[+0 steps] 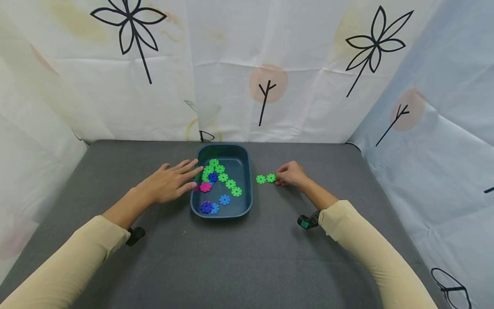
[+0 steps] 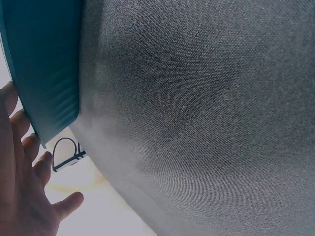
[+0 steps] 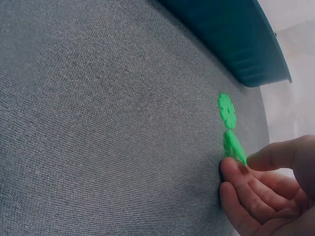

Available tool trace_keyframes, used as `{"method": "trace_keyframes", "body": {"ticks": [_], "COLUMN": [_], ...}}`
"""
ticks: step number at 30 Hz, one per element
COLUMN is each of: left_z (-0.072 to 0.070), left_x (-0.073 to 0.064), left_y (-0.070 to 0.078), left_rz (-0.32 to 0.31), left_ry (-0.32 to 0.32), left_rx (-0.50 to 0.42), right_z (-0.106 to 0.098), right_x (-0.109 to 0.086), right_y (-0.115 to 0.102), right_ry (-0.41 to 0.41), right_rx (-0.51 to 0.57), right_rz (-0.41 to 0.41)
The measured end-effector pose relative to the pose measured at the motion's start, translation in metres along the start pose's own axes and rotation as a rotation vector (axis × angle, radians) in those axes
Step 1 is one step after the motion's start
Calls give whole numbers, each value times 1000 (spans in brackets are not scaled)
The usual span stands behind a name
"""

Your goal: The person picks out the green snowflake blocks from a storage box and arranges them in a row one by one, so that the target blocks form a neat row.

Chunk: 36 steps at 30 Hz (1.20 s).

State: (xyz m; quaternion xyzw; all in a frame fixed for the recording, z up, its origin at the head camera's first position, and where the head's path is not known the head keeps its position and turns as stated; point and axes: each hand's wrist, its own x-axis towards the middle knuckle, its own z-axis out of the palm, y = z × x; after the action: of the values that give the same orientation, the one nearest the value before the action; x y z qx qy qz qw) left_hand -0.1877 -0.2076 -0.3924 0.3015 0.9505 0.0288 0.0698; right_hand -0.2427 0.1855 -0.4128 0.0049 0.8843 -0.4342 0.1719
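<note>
A dark blue tray [image 1: 238,161] holds several notched plastic discs: green ones [image 1: 230,184], blue ones [image 1: 224,199] and a pink one [image 1: 206,187]. My left hand [image 1: 167,182] rests at the tray's left rim, fingers spread and fairly straight. Right of the tray, a green notched disc [image 1: 260,179] lies flat on the grey table. Close beside it is a second green disc [image 3: 233,145], tilted in the right wrist view. The thumb and fingers of my right hand [image 1: 292,174] pinch its edge; whether the two discs touch cannot be told.
The grey table [image 1: 231,266] reaches back to a white curtain [image 1: 227,98] printed with plants and leaves. More curtain [image 1: 455,171] hangs along the right side, and also on the left. A dark wrist camera [image 1: 308,220] sits by the right cuff.
</note>
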Motion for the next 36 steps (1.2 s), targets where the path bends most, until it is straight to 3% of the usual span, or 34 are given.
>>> {"method": "trace_keyframes", "body": {"ticks": [7, 24, 30, 36], "left_z": [0, 0, 0, 0], "left_x": [0, 0, 0, 0], "left_y": [0, 0, 0, -1], "left_rz": [1, 2, 5, 9], "left_ry": [2, 3, 3, 11], "left_rx": [1, 7, 7, 7], "right_z": [1, -1, -9, -13], "right_x": [2, 3, -1, -6], "right_y": [0, -10, -34, -70], "right_ry": [-13, 13, -8, -102], "right_rx": [-69, -68, -35, 62], "right_rz": [-18, 1, -23, -41]}}
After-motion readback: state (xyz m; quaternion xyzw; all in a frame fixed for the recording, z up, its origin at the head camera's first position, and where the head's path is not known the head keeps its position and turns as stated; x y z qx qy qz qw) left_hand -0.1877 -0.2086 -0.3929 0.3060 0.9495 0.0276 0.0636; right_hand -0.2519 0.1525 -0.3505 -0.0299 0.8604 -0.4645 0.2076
